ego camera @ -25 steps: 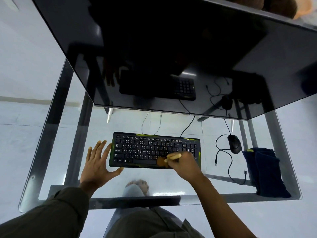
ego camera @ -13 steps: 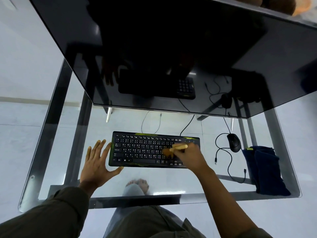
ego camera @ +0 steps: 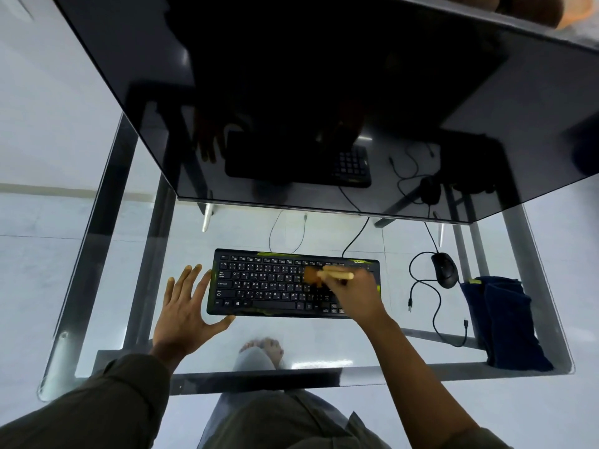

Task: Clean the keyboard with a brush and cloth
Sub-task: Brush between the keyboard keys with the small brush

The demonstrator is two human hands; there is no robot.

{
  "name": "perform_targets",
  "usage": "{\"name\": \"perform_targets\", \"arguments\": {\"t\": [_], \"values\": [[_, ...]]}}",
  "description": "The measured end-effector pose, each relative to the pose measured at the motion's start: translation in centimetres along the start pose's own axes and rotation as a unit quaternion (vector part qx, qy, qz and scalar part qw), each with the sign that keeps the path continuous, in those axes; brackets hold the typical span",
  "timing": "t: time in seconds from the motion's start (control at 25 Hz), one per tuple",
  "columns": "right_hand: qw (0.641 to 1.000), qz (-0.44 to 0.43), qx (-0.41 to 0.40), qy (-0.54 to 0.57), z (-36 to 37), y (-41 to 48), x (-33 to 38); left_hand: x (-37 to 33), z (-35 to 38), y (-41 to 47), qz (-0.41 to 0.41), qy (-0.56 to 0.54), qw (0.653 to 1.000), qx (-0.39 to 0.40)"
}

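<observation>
Fingers [ego camera: 348, 281] of my right hand [ego camera: 355, 294] pinch the light wooden brush [ego camera: 327, 275] by its stiff handle, soft bristles on the keyboard [ego camera: 269, 285] at frame centre; left hand [ego camera: 186, 306], fingers spread, steadies its left edge.

keyboard [ego camera: 278, 286] key legends: white letters and small secondary characters on black keys; single Latin letters such as W, Z, X, N, M just about make out, the rest too small to read
keyboard left-column keys: short words printed, blurred, not readable
keyboard top-right corner: small green logo, illegible
mouse [ego camera: 444, 270]: no marking readable
cloth [ego camera: 502, 322]: small yellow-green tag at its top edge, no text readable
brush [ego camera: 327, 275]: no print visible
</observation>
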State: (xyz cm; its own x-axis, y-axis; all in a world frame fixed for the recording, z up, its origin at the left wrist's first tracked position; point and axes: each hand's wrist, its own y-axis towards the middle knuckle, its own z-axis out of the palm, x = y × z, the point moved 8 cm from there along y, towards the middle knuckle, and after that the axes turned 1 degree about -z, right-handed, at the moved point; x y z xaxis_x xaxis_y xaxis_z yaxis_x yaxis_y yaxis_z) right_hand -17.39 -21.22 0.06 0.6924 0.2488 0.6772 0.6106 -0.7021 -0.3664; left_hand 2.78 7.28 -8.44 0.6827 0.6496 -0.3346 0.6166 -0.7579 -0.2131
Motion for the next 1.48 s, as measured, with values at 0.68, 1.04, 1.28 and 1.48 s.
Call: {"name": "perform_targets", "arguments": {"t": [0.68,1.04,1.28,1.48], "values": [[0.999,0.006,-0.048,0.013,-3.0,-1.6,-2.8,-0.7,0.1,0.5,0.01,0.0,1.0,0.003],[0.996,-0.005,-0.083,0.012,-3.7,-2.2,-3.5,-0.1,0.0,0.0,0.004,-0.014,1.0,-0.005],[1.0,-0.024,0.0,0.016,-2.6,-2.0,-2.2,0.0,0.0,0.0,0.003,-0.008,1.0,0.0],[0.998,-0.003,-0.047,0.045,-3.4,-1.3,-2.5,-0.1,-0.1,0.0,0.001,-0.008,1.0,0.0]]}}
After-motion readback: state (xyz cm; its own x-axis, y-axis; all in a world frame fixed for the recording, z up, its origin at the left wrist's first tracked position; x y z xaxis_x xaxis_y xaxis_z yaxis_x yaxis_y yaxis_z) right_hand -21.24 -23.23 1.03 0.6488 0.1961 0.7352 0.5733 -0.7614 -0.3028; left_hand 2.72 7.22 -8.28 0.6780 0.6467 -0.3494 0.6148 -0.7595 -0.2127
